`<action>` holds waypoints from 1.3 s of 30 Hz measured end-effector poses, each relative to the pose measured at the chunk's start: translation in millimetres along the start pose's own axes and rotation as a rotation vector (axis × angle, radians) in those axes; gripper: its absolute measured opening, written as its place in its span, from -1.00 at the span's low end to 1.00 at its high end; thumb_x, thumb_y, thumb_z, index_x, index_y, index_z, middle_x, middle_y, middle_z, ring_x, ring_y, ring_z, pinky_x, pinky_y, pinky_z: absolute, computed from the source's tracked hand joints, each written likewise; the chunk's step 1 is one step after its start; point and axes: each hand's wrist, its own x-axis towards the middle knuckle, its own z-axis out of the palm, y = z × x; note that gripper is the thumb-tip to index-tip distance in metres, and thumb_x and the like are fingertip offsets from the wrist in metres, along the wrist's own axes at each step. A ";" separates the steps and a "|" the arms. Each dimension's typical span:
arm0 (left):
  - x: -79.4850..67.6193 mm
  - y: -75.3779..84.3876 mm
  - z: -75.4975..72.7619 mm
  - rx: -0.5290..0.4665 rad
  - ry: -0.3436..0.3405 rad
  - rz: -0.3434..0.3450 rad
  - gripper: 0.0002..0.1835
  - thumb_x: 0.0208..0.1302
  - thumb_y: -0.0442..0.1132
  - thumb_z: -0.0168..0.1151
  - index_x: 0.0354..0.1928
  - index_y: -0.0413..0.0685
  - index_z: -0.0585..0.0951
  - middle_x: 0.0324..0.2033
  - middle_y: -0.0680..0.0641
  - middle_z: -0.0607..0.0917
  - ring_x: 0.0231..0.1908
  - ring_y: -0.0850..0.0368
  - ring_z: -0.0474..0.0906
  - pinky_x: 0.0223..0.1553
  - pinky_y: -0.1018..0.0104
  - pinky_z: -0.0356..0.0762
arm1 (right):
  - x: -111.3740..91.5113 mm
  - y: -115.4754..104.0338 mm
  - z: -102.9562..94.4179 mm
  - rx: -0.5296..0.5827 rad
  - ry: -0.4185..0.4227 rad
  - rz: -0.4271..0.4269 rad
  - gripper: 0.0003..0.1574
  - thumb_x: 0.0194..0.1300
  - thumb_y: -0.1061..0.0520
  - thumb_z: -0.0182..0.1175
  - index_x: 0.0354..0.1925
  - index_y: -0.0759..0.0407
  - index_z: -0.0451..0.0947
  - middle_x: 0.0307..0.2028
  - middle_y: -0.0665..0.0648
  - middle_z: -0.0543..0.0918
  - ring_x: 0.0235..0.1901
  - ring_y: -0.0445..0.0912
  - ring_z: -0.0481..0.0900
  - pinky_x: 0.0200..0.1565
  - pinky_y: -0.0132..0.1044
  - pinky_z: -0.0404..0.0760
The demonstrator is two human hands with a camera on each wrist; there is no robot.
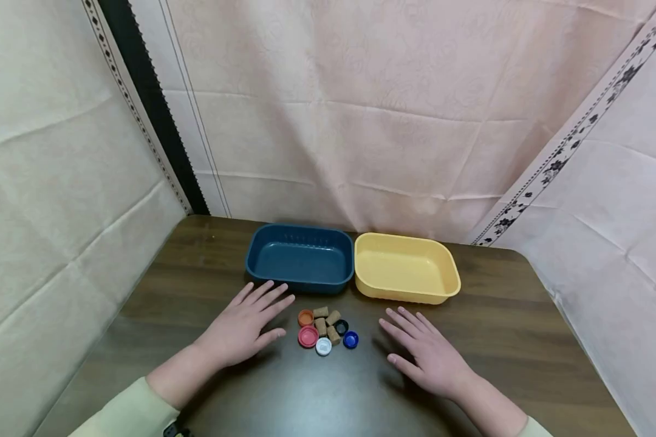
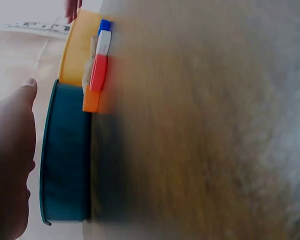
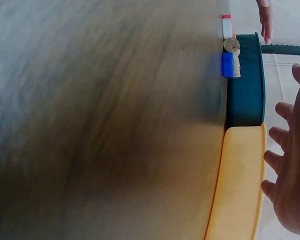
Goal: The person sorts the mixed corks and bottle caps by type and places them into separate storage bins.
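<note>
Both hands are just lying flat on the table (image 1: 497, 315), palms down, fingers straight and a bit spread, holding nothing. The left hand (image 1: 246, 328) sits to the left of a small pile of caps and corks, the right hand (image 1: 429, 352) to the right of it, so the hands are well apart with the pile between them. Neither one touches the pile.

The pile: an orange cap (image 1: 305, 317), a red cap (image 1: 308, 336), a white cap (image 1: 324, 346), a blue cap (image 1: 351, 340), a black cap (image 1: 341, 327), and a few corks (image 1: 327, 325) bunched up in the middle, all close together or touching.

Behind the pile there are two bins side by side, just about touching: a blue bin (image 1: 300, 260) on the left and a yellow bin (image 1: 406, 267) on the right. The left fingertips are near the blue bin's front wall.

The wrist views are blurry, but you can make out the bins and caps edge-on. Pale cloth (image 1: 361, 109) hangs all around the table.
</note>
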 end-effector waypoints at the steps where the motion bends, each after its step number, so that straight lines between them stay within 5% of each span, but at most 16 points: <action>1: 0.5 -1.7 0.2 0.002 0.013 -0.009 -0.26 0.39 0.31 0.03 0.54 0.37 0.15 0.53 0.13 0.09 0.53 0.02 -0.10 0.47 -0.15 -0.22 | 0.6 -0.9 -0.2 0.007 0.001 0.000 -0.25 0.41 -0.18 0.17 0.47 -0.09 0.28 0.51 -0.04 0.17 0.48 0.07 0.11 0.41 0.13 0.09; 19: 14.7 -39.3 2.0 0.034 0.086 -0.133 -0.25 0.41 0.28 0.04 0.54 0.25 0.17 0.53 0.01 0.12 0.51 -0.12 -0.06 0.44 -0.24 -0.16 | 18.7 -15.2 4.3 0.060 -0.100 0.067 -0.36 0.47 -0.21 0.07 0.42 -0.09 0.36 0.42 0.02 0.36 0.43 -0.03 0.23 0.37 0.04 0.27; 31: 29.1 -49.7 0.5 0.038 0.102 -0.156 -0.26 0.43 0.28 0.00 0.54 0.25 0.17 0.54 -0.02 0.10 0.51 -0.14 -0.08 0.45 -0.24 -0.17 | 34.9 -26.0 5.2 0.146 -0.056 0.199 -0.43 0.38 -0.16 0.22 0.30 -0.08 0.49 0.11 -0.05 0.60 0.09 -0.14 0.54 0.12 -0.02 0.56; 39: 33.2 -50.8 2.0 0.056 0.106 -0.158 -0.28 0.43 0.26 0.02 0.54 0.26 0.18 0.54 -0.02 0.11 0.51 -0.16 -0.07 0.44 -0.26 -0.14 | 44.5 -29.8 11.1 0.199 -0.120 0.230 -0.46 0.42 -0.15 0.18 0.28 -0.04 0.48 -0.14 -0.11 0.64 -0.20 -0.26 0.55 -0.07 -0.12 0.63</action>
